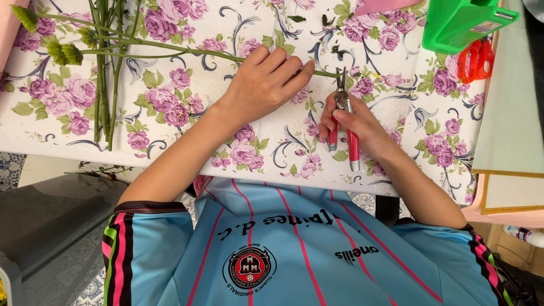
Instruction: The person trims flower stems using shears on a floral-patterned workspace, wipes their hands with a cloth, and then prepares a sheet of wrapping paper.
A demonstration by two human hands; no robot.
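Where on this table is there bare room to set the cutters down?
Free cloth lies between the stem bundle and the left hand, and along the near edge below that hand. Another patch lies right of the right hand, below the orange scissors. It is crowded at the stems, far left, and by the green bin.

- Bright, even indoor light; soft, faint shadows under the forearms.
- Sharp across the floral-printed white tablecloth; no glare.
- Slight wide-angle bending at the edges.
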